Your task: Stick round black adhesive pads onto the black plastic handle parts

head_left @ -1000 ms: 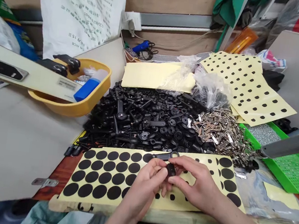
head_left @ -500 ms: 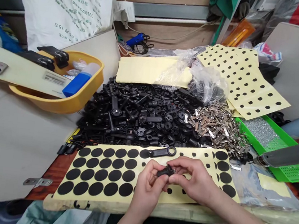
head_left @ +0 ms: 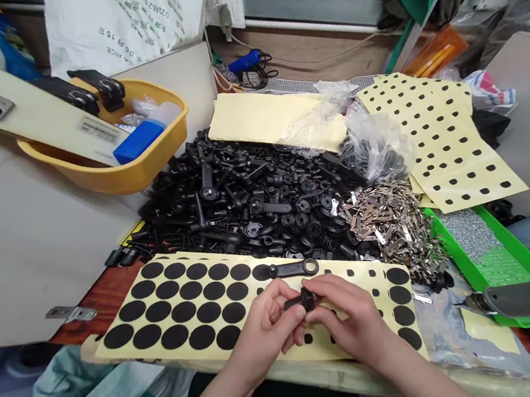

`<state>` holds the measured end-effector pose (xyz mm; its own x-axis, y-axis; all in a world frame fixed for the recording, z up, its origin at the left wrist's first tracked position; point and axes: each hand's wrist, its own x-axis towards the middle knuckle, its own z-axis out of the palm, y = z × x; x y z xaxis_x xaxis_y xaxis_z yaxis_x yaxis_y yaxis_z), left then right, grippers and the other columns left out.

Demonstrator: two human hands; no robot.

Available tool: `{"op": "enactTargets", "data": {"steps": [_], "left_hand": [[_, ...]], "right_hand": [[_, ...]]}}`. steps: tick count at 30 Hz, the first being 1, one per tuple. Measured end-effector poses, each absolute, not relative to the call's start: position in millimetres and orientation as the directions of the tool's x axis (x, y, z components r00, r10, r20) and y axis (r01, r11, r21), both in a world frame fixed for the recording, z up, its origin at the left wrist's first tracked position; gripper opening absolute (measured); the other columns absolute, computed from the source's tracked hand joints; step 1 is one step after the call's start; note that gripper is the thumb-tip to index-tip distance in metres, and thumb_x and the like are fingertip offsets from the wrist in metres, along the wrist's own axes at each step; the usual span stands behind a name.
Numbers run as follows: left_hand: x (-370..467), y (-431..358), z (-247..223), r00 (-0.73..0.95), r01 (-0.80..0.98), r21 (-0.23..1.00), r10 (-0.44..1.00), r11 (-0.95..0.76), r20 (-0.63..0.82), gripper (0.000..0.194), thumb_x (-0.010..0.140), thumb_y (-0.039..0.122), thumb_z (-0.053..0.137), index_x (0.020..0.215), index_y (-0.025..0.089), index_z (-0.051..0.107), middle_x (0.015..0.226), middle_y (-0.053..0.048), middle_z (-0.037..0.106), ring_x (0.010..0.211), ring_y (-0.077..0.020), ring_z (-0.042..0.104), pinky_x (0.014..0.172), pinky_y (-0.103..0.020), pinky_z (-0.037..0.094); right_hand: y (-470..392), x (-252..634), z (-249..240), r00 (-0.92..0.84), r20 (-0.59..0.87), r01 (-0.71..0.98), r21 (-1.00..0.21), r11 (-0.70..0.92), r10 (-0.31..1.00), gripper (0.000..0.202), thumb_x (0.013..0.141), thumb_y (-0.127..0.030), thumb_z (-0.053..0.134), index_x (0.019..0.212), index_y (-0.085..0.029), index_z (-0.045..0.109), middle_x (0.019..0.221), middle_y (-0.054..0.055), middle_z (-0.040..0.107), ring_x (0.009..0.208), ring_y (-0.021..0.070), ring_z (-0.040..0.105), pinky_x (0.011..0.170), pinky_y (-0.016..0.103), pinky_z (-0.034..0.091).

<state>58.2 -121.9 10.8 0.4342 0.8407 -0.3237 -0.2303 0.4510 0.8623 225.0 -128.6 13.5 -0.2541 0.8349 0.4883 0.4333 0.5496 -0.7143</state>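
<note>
Between my two hands is a small black plastic part (head_left: 301, 301), held above a yellow sticker sheet (head_left: 247, 344). My left hand (head_left: 270, 328) pinches its left end between thumb and fingers. On its right end, the thumb and forefinger of my right hand (head_left: 351, 318) are closed. Fingertips partly cover the part. Just beyond my hands a black plastic arm with a ring end (head_left: 293, 269) lies on the sheet. Large round black stickers (head_left: 208, 312) fill the sheet's left side; small dark dots show on the right.
Behind the sheet spreads a heap of black plastic parts (head_left: 225, 206), with a pile of small metal strips (head_left: 388, 220) to its right. A green tray (head_left: 516, 274) holds small shiny pieces. A yellow basket (head_left: 148, 165) hangs at left. A grey tool (head_left: 518, 297) juts in from the right.
My right fingers have closed further over the black part's right end, hiding the shiny metal bit that showed there. The whole view has shifted slightly.
</note>
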Motion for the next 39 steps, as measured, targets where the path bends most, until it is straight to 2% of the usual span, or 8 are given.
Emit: {"op": "enactTargets", "data": {"steps": [3,7,15,24,27,30,34,39], "left_hand": [[58.7,-121.9,15.1,0.417,-0.218,0.875,0.852,0.433,-0.317,0.03,0.077,0.036,0.07,0.082,0.019,0.045,0.051,0.007,0.054,0.042,-0.005,0.043,0.038,-0.014,0.029],[54.1,-121.4,19.4,0.445,-0.228,0.885,0.852,0.405,-0.275,0.028,0.077,0.035,0.069,0.084,0.018,0.049,0.062,0.002,0.06,0.053,-0.0083,0.053,0.046,-0.017,0.039],[49.5,-123.6,19.1,0.386,-0.089,0.963,0.9,0.255,-0.203,0.012,0.082,0.027,0.062,0.087,0.018,0.054,0.069,0.0,0.059,0.062,-0.0114,0.055,0.053,-0.02,0.041],[49.7,-128.7,10.1,0.371,0.131,0.991,0.929,-0.04,-0.012,0.009,0.089,0.021,0.05,0.092,0.02,0.059,0.077,-0.002,0.062,0.067,-0.0149,0.059,0.06,-0.024,0.045],[46.7,-126.6,14.3,0.409,0.113,0.993,0.91,0.028,-0.072,0.007,0.088,0.022,0.052,0.089,0.019,0.058,0.072,-0.002,0.06,0.062,-0.0132,0.054,0.055,-0.023,0.042],[45.0,-123.4,19.6,0.438,0.035,0.986,0.884,0.165,-0.163,0.007,0.084,0.024,0.057,0.084,0.018,0.058,0.064,0.001,0.055,0.057,-0.0111,0.048,0.052,-0.022,0.04],[46.4,-120.9,23.0,0.44,-0.078,0.948,0.864,0.309,-0.245,0.017,0.079,0.032,0.063,0.081,0.017,0.056,0.062,0.002,0.055,0.052,-0.0093,0.047,0.049,-0.021,0.041],[50.9,-124.5,19.6,0.408,-0.125,0.93,0.872,0.346,-0.27,0.019,0.081,0.035,0.062,0.083,0.017,0.055,0.058,0.003,0.053,0.048,-0.008,0.046,0.046,-0.019,0.037]], "right_hand": [[-129.3,224.8,16.2,-0.202,0.338,0.34,-0.856,0.39,0.919,0.023,0.082,-0.024,0.071,0.104,-0.02,0.067,0.089,0.007,0.07,0.072,0.0181,0.068,0.065,0.029,0.06],[-130.7,223.5,20.1,-0.129,0.168,0.245,-0.95,0.195,0.977,0.021,0.079,-0.025,0.074,0.098,-0.02,0.069,0.088,0.005,0.07,0.073,0.0173,0.069,0.067,0.028,0.061],[-134.2,222.1,24.3,-0.104,0.128,0.234,-0.961,0.15,0.986,0.024,0.076,-0.024,0.074,0.099,-0.02,0.07,0.088,0.005,0.072,0.073,0.0174,0.069,0.069,0.029,0.061],[-133.5,217.5,27.2,-0.113,-0.273,-0.02,-0.961,-0.277,0.955,0.034,0.061,-0.033,0.085,0.086,-0.016,0.07,0.074,0.003,0.071,0.065,0.0152,0.066,0.063,0.026,0.058],[-134.8,219.7,28.6,-0.109,-0.214,0.038,-0.977,-0.211,0.971,0.029,0.063,-0.026,0.084,0.086,-0.017,0.07,0.075,0.002,0.071,0.066,0.0154,0.067,0.064,0.026,0.058],[-136.0,222.9,28.4,-0.111,0.041,0.216,-0.974,0.064,0.993,0.024,0.07,-0.019,0.079,0.093,-0.019,0.071,0.082,0.004,0.073,0.072,0.0176,0.068,0.067,0.029,0.058],[-136.1,226.6,25.3,-0.217,0.319,0.362,-0.852,0.379,0.923,0.023,0.08,-0.016,0.07,0.103,-0.02,0.068,0.09,0.008,0.073,0.081,0.021,0.069,0.072,0.032,0.058],[-136.2,225.3,23.7,-0.244,0.357,0.409,-0.805,0.429,0.902,0.021,0.083,-0.017,0.067,0.104,-0.022,0.066,0.094,0.008,0.073,0.085,0.0221,0.07,0.077,0.034,0.059]]}}
